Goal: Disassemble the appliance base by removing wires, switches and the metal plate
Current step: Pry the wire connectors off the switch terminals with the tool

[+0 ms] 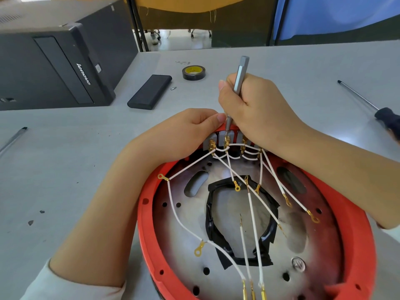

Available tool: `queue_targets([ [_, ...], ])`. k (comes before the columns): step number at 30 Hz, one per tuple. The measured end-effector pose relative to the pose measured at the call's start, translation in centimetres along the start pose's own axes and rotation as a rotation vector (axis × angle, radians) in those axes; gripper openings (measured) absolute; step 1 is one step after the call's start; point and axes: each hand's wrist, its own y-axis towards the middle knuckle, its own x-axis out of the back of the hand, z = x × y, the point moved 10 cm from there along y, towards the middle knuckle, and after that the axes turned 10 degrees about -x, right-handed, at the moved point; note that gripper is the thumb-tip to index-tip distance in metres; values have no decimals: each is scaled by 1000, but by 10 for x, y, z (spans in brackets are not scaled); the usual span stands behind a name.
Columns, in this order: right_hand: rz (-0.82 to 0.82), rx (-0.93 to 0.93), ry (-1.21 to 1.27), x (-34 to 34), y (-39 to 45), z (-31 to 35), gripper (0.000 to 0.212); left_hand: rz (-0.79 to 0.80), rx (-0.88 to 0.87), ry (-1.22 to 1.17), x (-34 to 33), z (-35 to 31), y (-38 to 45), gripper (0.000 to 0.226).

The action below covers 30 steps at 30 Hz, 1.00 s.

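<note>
Our right hand (251, 109) grips a grey screwdriver (240, 83); our left hand (184, 131) pinches the red base (147, 213) rim at the worktop's near edge. Ring-terminal wires (251, 213) hang loose; switches (225, 137) and metal plate (173, 234) remain.

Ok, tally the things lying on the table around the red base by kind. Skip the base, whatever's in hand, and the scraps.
Computer tower: 1
Flat black case: 1
Tape roll: 1
Small metal bit: 1
Long-shafted tools: 2 (one right, one at the left edge)
Total: 6
</note>
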Motion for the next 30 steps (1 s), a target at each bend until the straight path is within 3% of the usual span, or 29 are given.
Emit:
queue_targets([
  [9, 100, -86, 18, -9, 12, -10, 43, 10, 4, -15, -1, 0, 1, 41],
  [22, 0, -10, 18, 1, 3, -4, 42, 3, -1, -15, -1, 0, 1, 41],
  [30, 100, -79, 26, -9, 11, -10, 42, 7, 3, -29, -1, 0, 1, 42],
])
